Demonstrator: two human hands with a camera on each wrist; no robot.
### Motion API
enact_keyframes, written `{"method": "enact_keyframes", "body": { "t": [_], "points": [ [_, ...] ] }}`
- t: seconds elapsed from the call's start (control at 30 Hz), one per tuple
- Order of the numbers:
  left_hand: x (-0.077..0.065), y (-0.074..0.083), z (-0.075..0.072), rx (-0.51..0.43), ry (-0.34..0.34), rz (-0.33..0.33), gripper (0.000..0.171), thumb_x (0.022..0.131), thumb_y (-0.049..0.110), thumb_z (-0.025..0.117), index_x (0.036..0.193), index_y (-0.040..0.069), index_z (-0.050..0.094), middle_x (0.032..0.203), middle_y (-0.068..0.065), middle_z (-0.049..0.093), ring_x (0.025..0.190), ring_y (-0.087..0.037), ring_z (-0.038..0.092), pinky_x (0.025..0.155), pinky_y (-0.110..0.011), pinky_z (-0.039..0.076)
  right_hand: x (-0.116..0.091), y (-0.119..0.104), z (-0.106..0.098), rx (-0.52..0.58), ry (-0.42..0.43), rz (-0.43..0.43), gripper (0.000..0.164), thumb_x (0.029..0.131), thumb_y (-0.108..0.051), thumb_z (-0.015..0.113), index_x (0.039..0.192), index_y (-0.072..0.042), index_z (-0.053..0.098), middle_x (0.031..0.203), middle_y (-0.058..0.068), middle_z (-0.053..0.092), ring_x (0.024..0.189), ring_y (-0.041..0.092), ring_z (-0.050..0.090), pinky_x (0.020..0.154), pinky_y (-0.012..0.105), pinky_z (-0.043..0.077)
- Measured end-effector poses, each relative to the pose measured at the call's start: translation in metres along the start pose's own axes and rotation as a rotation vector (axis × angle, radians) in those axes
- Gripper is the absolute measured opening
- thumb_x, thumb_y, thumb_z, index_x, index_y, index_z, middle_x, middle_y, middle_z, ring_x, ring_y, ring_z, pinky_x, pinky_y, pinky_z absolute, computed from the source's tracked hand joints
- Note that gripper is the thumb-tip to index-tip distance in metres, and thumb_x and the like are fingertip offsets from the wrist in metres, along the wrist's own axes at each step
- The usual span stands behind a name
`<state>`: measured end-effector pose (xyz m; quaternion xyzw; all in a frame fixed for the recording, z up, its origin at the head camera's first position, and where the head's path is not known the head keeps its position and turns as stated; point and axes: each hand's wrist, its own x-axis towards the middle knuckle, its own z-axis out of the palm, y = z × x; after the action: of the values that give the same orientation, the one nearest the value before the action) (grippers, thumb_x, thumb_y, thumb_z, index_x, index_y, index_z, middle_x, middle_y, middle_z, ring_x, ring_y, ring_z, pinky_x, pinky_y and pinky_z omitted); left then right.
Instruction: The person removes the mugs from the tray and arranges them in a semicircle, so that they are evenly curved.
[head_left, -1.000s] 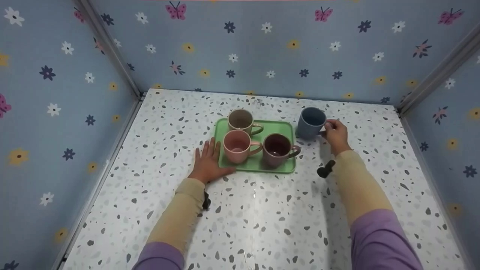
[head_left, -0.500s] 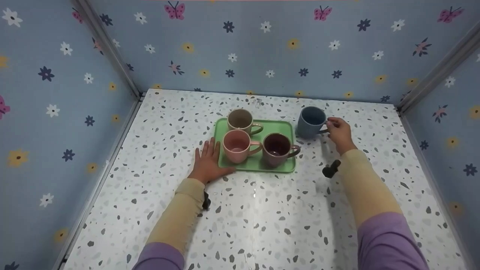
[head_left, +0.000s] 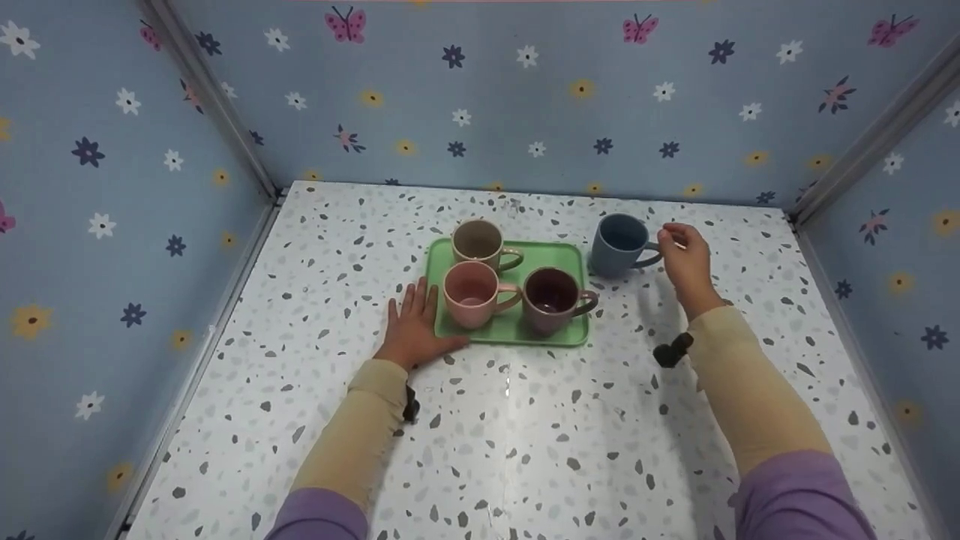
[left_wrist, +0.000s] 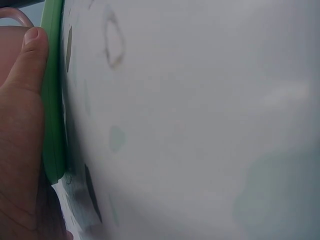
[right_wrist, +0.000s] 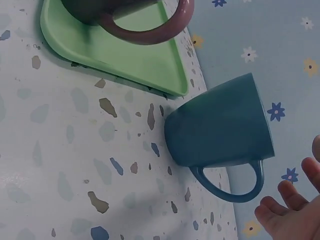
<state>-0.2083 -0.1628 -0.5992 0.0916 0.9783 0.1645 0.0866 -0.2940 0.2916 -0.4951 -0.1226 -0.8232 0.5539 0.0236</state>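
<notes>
On the green tray [head_left: 517, 336] stand a beige mug [head_left: 478, 244] at the back left, a pink mug [head_left: 471, 296] in front of it and a dark maroon mug [head_left: 550, 304] at the front right. My left hand [head_left: 415, 334] lies with spread fingers at the tray's left front corner, its thumb along the front rim. A blue mug [right_wrist: 220, 125] stands upright on the table to the right of the tray, its handle pointing right. Beside that handle is my right hand [head_left: 686, 266], holding nothing; the right wrist view shows its loosely bent fingers [right_wrist: 292, 195] apart from the handle.
The speckled white table [head_left: 510, 450] is enclosed by flower-patterned blue panels [head_left: 510, 97] at the back and both sides. Grey metal posts [head_left: 217, 105] stand at the back corners.
My right hand has let go of the blue mug's handle and moved slightly right, away from it. The mug stays on the table. My left hand has kept its place at the tray.
</notes>
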Motion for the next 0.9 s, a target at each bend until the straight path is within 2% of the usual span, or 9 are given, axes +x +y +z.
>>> {"method": "enact_keyframes", "body": {
  "t": [0.13, 0.3, 0.5, 0.6, 0.73, 0.9],
  "points": [
    [-0.001, 0.001, 0.000, -0.006, 0.002, 0.004, 0.124, 0.079, 0.087, 0.050, 0.162, 0.006, 0.005, 0.169, -0.014, -0.010, 0.155, -0.036, -0.007, 0.121, -0.061, -0.005, -0.009, 0.000, 0.002, 0.020, 0.017, -0.050, 0.051, 0.106, -0.039, 0.050, 0.147, -0.008, 0.047, 0.150, 0.015, 0.047, 0.141, 0.029, 0.043, 0.110, 0.042, 0.043],
    [-0.002, 0.002, -0.001, -0.005, 0.003, 0.002, 0.124, 0.080, 0.086, 0.052, 0.162, 0.005, 0.007, 0.169, -0.014, -0.008, 0.155, -0.037, -0.006, 0.121, -0.062, -0.004, -0.022, 0.001, 0.008, 0.058, 0.031, -0.123, 0.047, 0.106, -0.035, 0.053, 0.142, -0.007, 0.052, 0.141, 0.014, 0.053, 0.131, 0.026, 0.052, 0.104, 0.038, 0.045],
    [-0.002, 0.001, 0.000, -0.004, 0.003, 0.000, 0.124, 0.079, 0.086, 0.052, 0.162, 0.005, 0.006, 0.169, -0.014, -0.008, 0.155, -0.037, -0.007, 0.121, -0.061, -0.004, -0.043, -0.010, 0.016, 0.096, -0.002, -0.210, 0.041, 0.107, -0.022, 0.052, 0.140, 0.002, 0.052, 0.135, 0.021, 0.056, 0.123, 0.022, 0.055, 0.107, 0.035, 0.043],
    [-0.002, 0.001, 0.001, -0.013, 0.004, 0.003, 0.125, 0.079, 0.087, 0.051, 0.162, 0.006, 0.006, 0.169, -0.014, -0.008, 0.155, -0.037, -0.007, 0.121, -0.061, -0.004, -0.054, -0.017, 0.020, 0.112, -0.029, -0.233, 0.041, 0.107, -0.017, 0.052, 0.140, 0.007, 0.050, 0.136, 0.027, 0.055, 0.121, 0.022, 0.056, 0.105, 0.033, 0.044],
    [-0.001, -0.001, 0.003, -0.015, 0.013, 0.005, 0.125, 0.079, 0.087, 0.051, 0.162, 0.005, 0.006, 0.169, -0.015, -0.008, 0.155, -0.038, -0.007, 0.121, -0.062, -0.005, -0.055, -0.007, 0.028, 0.150, -0.056, -0.249, 0.040, 0.106, -0.019, 0.053, 0.138, 0.006, 0.052, 0.135, 0.024, 0.057, 0.120, 0.021, 0.056, 0.100, 0.029, 0.045],
    [0.000, -0.001, 0.003, -0.029, 0.018, 0.013, 0.125, 0.079, 0.086, 0.052, 0.162, 0.005, 0.006, 0.169, -0.015, -0.008, 0.155, -0.038, -0.007, 0.120, -0.062, -0.005, -0.052, 0.013, 0.039, 0.178, -0.051, -0.256, 0.039, 0.106, -0.021, 0.055, 0.135, 0.004, 0.055, 0.132, 0.021, 0.059, 0.124, 0.023, 0.056, 0.104, 0.032, 0.046]
  ]
}}
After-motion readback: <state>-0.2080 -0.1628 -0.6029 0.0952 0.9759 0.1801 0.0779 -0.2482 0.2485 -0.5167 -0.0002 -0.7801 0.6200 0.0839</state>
